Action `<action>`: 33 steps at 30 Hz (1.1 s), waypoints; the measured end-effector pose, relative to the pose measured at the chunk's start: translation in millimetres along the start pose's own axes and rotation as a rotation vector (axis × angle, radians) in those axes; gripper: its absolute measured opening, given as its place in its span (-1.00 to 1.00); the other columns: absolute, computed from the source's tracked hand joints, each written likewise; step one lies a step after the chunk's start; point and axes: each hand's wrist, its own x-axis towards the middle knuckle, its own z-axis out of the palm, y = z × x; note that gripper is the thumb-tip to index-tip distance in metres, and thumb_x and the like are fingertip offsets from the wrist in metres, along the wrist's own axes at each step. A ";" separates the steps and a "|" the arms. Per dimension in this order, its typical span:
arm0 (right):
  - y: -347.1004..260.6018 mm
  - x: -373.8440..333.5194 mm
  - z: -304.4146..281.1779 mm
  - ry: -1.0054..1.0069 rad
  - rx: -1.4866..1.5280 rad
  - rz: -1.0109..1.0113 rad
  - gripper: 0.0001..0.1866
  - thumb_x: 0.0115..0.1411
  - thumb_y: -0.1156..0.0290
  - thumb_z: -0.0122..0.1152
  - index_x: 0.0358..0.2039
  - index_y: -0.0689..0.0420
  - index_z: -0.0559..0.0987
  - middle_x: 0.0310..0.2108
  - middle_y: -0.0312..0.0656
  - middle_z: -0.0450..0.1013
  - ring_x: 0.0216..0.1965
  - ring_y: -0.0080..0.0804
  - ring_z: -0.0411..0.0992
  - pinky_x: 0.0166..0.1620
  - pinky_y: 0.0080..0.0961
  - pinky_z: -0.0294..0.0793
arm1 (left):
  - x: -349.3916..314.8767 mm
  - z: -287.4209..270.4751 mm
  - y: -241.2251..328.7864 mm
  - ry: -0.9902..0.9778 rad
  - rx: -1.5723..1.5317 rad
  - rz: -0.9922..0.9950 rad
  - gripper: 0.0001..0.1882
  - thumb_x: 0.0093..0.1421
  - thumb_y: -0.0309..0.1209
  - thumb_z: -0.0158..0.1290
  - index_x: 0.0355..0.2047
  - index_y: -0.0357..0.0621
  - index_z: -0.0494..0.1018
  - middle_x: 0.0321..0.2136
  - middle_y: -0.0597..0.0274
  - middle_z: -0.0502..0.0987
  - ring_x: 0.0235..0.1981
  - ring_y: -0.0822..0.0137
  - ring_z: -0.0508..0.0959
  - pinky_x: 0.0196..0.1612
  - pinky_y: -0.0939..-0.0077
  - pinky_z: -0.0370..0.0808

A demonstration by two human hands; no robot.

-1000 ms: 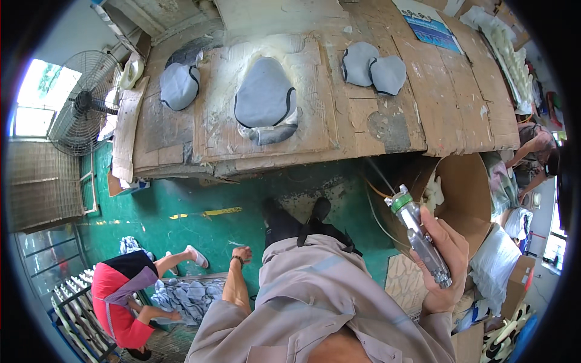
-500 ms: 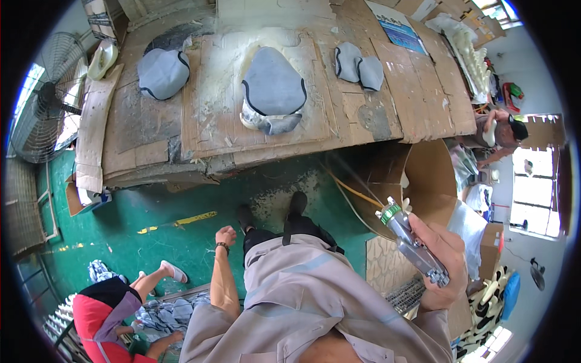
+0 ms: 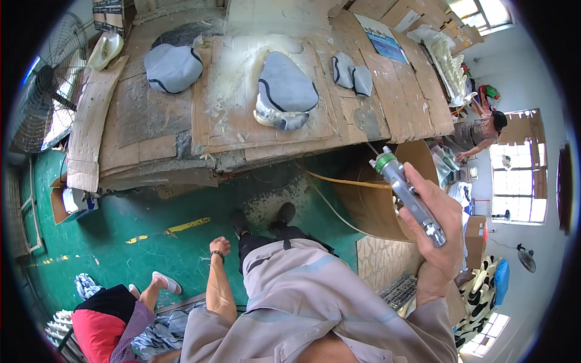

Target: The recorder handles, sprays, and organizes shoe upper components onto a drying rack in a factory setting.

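Since the earlier frame the right hand point(image 3: 437, 237) has lifted the spray gun point(image 3: 407, 195) higher, its green-tipped nozzle now nearer the cardboard bench point(image 3: 387, 103). That hand grips the gun's metal body, a yellow hose point(image 3: 345, 180) trailing left of it. The left hand point(image 3: 219, 246) hangs loosely curled and empty at the person's side. Grey seat covers point(image 3: 285, 85) lie on the bench, well beyond both hands
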 end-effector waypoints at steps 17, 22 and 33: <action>-62.2 -50.0 25.5 -0.073 -0.177 -0.262 -0.27 -0.05 0.58 0.35 0.22 0.32 0.45 -0.39 -0.06 0.53 -0.43 -0.18 0.52 -0.38 -0.31 0.51 | 5.7 3.6 -19.9 -0.074 0.016 0.000 -0.75 0.30 -0.32 0.08 -0.05 -0.05 0.58 -0.36 0.25 0.66 -0.41 0.33 0.64 -0.37 0.27 0.61; -37.8 -74.5 14.5 -0.142 -0.151 -0.244 -0.27 -0.07 0.60 0.33 0.21 0.35 0.45 -0.40 -0.09 0.51 -0.46 -0.22 0.50 -0.43 -0.31 0.49 | 5.5 8.6 -3.6 -0.084 0.042 0.037 -0.72 0.32 -0.29 0.09 0.00 -0.05 0.53 -0.28 0.23 0.64 -0.31 0.28 0.64 -0.26 0.18 0.61; 95.4 -81.5 -23.0 -0.077 -0.004 -0.118 -0.26 -0.08 0.52 0.34 0.21 0.28 0.47 -0.43 -0.09 0.50 -0.47 -0.21 0.49 -0.40 -0.34 0.47 | -19.2 39.9 7.0 0.016 0.079 0.049 -0.73 0.32 -0.33 0.08 -0.01 -0.07 0.52 -0.30 0.19 0.64 -0.34 0.24 0.64 -0.26 0.11 0.61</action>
